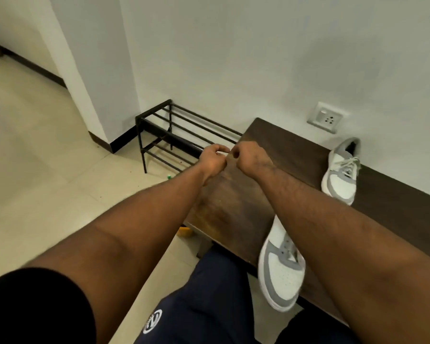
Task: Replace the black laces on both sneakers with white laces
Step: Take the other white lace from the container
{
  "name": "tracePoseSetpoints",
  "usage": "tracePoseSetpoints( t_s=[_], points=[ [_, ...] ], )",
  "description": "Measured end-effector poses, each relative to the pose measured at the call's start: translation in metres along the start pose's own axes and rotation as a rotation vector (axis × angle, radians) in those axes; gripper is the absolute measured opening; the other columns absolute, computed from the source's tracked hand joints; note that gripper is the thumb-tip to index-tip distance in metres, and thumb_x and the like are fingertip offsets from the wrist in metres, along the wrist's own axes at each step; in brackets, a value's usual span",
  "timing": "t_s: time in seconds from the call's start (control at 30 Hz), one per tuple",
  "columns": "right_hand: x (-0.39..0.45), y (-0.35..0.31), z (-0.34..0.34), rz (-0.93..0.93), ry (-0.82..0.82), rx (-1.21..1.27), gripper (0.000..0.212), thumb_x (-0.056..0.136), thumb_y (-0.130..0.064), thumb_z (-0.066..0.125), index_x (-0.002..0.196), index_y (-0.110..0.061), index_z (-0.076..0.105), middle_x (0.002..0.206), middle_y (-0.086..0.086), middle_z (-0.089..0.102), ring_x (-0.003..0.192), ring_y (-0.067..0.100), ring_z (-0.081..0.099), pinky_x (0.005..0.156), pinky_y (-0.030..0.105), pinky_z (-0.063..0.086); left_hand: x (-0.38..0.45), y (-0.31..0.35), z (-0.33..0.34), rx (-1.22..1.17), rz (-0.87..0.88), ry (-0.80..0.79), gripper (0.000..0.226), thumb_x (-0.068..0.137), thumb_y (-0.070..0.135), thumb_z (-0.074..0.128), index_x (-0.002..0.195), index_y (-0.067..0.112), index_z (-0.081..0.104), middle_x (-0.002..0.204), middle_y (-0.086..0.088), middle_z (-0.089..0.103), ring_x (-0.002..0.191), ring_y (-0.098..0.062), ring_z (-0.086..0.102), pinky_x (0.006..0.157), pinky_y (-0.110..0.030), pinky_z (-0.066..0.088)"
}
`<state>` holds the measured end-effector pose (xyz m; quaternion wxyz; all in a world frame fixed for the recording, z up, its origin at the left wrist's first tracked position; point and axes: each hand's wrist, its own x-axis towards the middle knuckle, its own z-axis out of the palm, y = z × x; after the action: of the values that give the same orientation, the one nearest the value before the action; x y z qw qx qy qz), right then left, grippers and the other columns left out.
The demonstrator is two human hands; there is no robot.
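Both my arms reach far out over the left end of a dark wooden bench [233,207]. My left hand [212,161] and my right hand [250,157] are held close together with the fingers pinched; a thin pale strand, seemingly a white lace [230,153], shows between them. A grey-and-white sneaker [281,271] lies near the bench's front edge, partly hidden under my right forearm. A second grey-and-white sneaker [343,170] with white laces sits further back on the bench by the wall.
A black metal shoe rack [174,135] stands on the tiled floor left of the bench, against the wall. A wall socket [325,117] is above the bench. A yellow object [184,230] peeks out under the bench. My knees in dark shorts are at the bottom.
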<state>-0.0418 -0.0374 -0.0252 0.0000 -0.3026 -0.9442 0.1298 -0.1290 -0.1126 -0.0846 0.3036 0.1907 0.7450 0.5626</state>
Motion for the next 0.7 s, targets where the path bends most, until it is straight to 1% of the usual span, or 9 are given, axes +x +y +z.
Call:
tracePoseSetpoints(
  t_s=[0.07, 0.13, 0.2, 0.3, 0.37, 0.43, 0.57, 0.63, 0.7],
  points=[
    [-0.015, 0.017, -0.012, 0.035, 0.024, 0.034, 0.029, 0.089, -0.006, 0.049, 0.112, -0.011, 0.066, 0.121, 0.015, 0.063, 0.111, 0.034, 0.06, 0.094, 0.038, 0.05, -0.008, 0.008, 0.02, 0.014, 0.031, -0.014, 0.031, 0.088, -0.01, 0.046, 0.105, 0.009, 0.063, 0.072, -0.008, 0.058, 0.05, -0.013, 0.046, 0.041, -0.015, 0.036],
    [-0.044, 0.054, -0.033, 0.078, 0.075, 0.04, 0.027, 0.089, -0.007, 0.051, 0.111, -0.012, 0.066, 0.12, 0.014, 0.063, 0.11, 0.034, 0.061, 0.095, 0.039, 0.049, -0.028, 0.023, 0.059, 0.047, 0.073, -0.052, 0.036, 0.086, -0.012, 0.045, 0.11, 0.006, 0.064, 0.077, -0.006, 0.059, 0.055, -0.011, 0.047, 0.04, -0.013, 0.036],
    [-0.071, 0.096, -0.049, 0.135, 0.125, 0.032, 0.025, 0.088, -0.007, 0.055, 0.109, -0.013, 0.067, 0.119, 0.013, 0.064, 0.11, 0.032, 0.061, 0.094, 0.037, 0.049, -0.048, 0.037, 0.101, 0.094, 0.143, -0.13, 0.039, 0.083, -0.015, 0.048, 0.113, 0.003, 0.065, 0.084, -0.008, 0.06, 0.062, -0.009, 0.05, 0.046, -0.015, 0.041],
    [-0.112, 0.157, -0.065, 0.217, 0.136, 0.026, 0.025, 0.087, -0.006, 0.06, 0.111, -0.011, 0.066, 0.12, 0.013, 0.064, 0.112, 0.03, 0.059, 0.094, 0.033, 0.046, -0.08, 0.05, 0.161, 0.129, 0.205, -0.261, 0.044, 0.077, -0.021, 0.052, 0.114, 0.001, 0.064, 0.086, -0.006, 0.058, 0.069, -0.009, 0.052, 0.055, -0.015, 0.046],
    [-0.144, 0.196, -0.073, 0.288, 0.129, 0.014, 0.027, 0.087, -0.007, 0.059, 0.113, -0.01, 0.066, 0.121, 0.014, 0.063, 0.112, 0.031, 0.058, 0.093, 0.032, 0.045, -0.105, 0.054, 0.201, 0.154, 0.237, -0.326, 0.043, 0.077, -0.022, 0.051, 0.11, 0.002, 0.064, 0.081, -0.001, 0.055, 0.066, -0.004, 0.053, 0.056, -0.015, 0.046],
    [-0.173, 0.23, -0.075, 0.364, 0.119, 0.021, 0.025, 0.085, -0.006, 0.061, 0.108, -0.012, 0.068, 0.118, 0.012, 0.064, 0.108, 0.031, 0.061, 0.091, 0.033, 0.047, -0.124, 0.053, 0.237, 0.19, 0.265, -0.395, 0.039, 0.078, -0.02, 0.051, 0.108, 0.001, 0.064, 0.077, 0.0, 0.053, 0.063, -0.007, 0.052, 0.057, -0.022, 0.044],
    [-0.222, 0.281, -0.065, 0.479, 0.089, 0.051, 0.025, 0.083, -0.005, 0.065, 0.106, -0.015, 0.07, 0.114, 0.012, 0.067, 0.105, 0.03, 0.063, 0.092, 0.036, 0.052, -0.154, 0.042, 0.296, 0.324, 0.29, -0.552, 0.046, 0.074, -0.019, 0.06, 0.114, 0.003, 0.065, 0.092, -0.007, 0.059, 0.08, -0.016, 0.054, 0.068, -0.029, 0.049],
    [-0.248, 0.305, -0.055, 0.556, 0.084, 0.074, 0.025, 0.083, -0.004, 0.065, 0.105, -0.016, 0.07, 0.114, 0.011, 0.067, 0.105, 0.029, 0.064, 0.092, 0.038, 0.053, -0.171, 0.031, 0.323, 0.403, 0.313, -0.614, 0.047, 0.074, -0.016, 0.063, 0.117, 0.002, 0.064, 0.099, -0.01, 0.058, 0.088, -0.02, 0.054, 0.073, -0.029, 0.048],
    [-0.272, 0.326, -0.041, 0.629, 0.076, 0.104, 0.023, 0.085, -0.005, 0.064, 0.104, -0.016, 0.069, 0.113, 0.01, 0.067, 0.105, 0.028, 0.064, 0.091, 0.038, 0.053, -0.186, 0.02, 0.346, 0.456, 0.3, -0.67, 0.052, 0.076, -0.012, 0.066, 0.125, 0.004, 0.061, 0.116, -0.013, 0.058, 0.104, -0.025, 0.057, 0.08, -0.029, 0.048]
  ],
)
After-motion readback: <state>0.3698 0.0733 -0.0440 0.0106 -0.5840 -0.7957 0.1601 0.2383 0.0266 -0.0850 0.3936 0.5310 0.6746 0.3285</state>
